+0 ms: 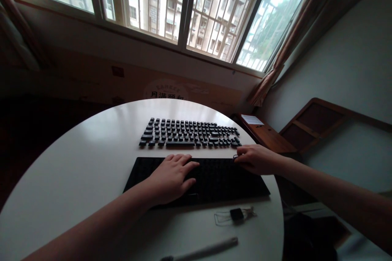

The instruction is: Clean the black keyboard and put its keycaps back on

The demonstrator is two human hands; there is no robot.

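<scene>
A black keyboard base [226, 187] lies on the white table with its keys off. My left hand [173, 177] rests on its left half, palm down, with the fingers spread. At the base's far right edge, my right hand [255, 158] is closed in a pinch. A small dark curved thing [235, 157] shows at its fingertips, too small to name. Beyond the base, loose black keycaps [180, 134] are laid out in keyboard rows. Nearer me lies a wire keycap puller [220, 218] with a black keycap [237, 214] at it.
A grey-handled brush [208, 248] lies near the front of the round white table [76, 171]. To the right stand a wooden desk [260, 132] with a paper sheet [252, 119] and a wooden chair back [315, 122]. Barred windows [214, 12] are ahead.
</scene>
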